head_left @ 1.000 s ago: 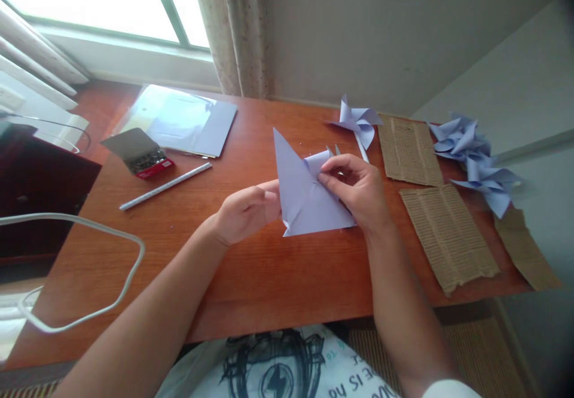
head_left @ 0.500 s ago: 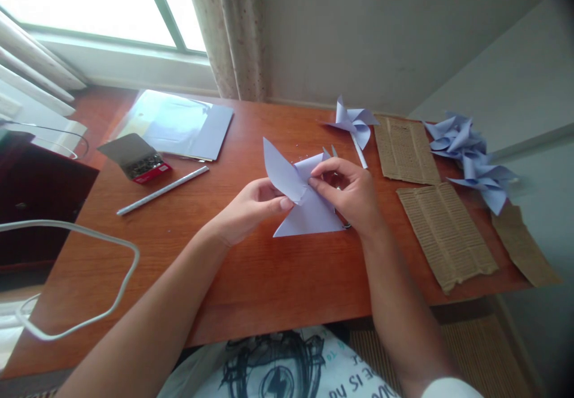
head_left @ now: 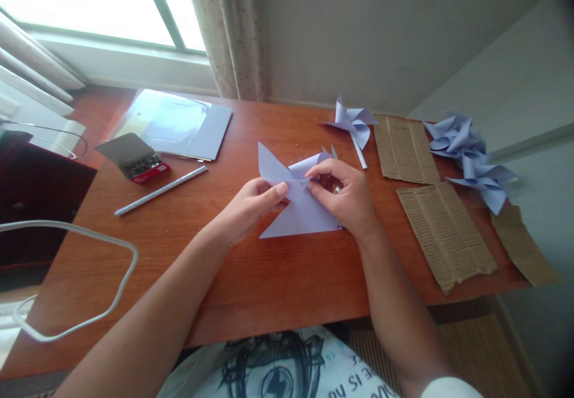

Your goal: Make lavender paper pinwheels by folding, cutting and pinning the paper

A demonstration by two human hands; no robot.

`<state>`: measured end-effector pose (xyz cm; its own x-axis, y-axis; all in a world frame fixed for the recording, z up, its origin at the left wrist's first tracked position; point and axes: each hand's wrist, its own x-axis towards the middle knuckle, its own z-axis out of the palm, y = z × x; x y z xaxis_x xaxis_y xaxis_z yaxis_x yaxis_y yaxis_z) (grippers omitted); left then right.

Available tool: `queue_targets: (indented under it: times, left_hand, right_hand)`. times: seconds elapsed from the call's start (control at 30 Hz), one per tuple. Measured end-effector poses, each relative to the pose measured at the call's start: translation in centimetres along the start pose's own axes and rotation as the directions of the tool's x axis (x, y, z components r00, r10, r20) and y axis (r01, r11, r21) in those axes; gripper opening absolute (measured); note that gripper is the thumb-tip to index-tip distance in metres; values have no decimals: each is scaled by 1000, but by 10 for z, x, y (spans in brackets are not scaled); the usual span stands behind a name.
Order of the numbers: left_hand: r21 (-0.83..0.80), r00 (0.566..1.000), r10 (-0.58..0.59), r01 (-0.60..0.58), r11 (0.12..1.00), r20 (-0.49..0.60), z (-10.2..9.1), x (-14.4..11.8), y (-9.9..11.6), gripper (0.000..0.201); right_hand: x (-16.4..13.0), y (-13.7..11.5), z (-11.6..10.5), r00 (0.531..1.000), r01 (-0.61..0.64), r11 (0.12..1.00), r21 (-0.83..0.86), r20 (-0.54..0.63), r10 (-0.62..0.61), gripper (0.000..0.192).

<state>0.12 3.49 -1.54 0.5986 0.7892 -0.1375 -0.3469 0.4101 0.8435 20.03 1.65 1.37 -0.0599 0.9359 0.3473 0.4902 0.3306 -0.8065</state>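
Lilac paper sheet (head_left: 298,216) lies mid-table (head_left: 269,278), partly folded, flaps raised toward its centre; left hand (head_left: 249,207) curled, fingertips pinching one flap at the centre; right hand (head_left: 347,198) curled, thumb and forefinger pinching the opposite flap; scissors (head_left: 332,153) partly hidden behind right hand; finished pinwheel (head_left: 352,122) beyond; white stick (head_left: 160,190) well left.

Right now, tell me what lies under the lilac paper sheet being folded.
Two grey metal tips poke out past the far edge of the lilac paper sheet, near the right hand. They may be scissors; the rest is covered. The left hand pinches a flap.
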Motion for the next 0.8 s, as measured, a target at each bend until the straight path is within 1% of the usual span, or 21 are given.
queue_targets:
  times: [0.1, 0.2, 0.33, 0.57, 0.8]
  left_hand:
    - [-27, 999, -41, 40, 999, -20, 4, 0, 3, 35]
    - [-37, 996, -68, 66, 997, -61, 7, 0, 6, 33]
    - [-45, 991, -63, 58, 997, -114, 8, 0, 6, 32]
    - [-48, 987, -63, 57, 997, -147, 9, 0, 6, 32]
    - [-75, 987, -60, 50, 996, -146, 9, 1, 7, 27]
  right_hand:
    - [-1, 0, 1, 1000, 2, 1000, 9, 11, -3, 11]
    - [-2, 0, 2, 1000, 5, 1000, 22, 26, -6, 13]
    - [-2, -2, 2, 999, 9, 999, 53, 51, -12, 19]
    - [-3, -4, -1, 997, 11, 996, 86, 81, -18, 21]
    - [-2, -5, 0, 997, 23, 998, 61, 77, -28, 5]
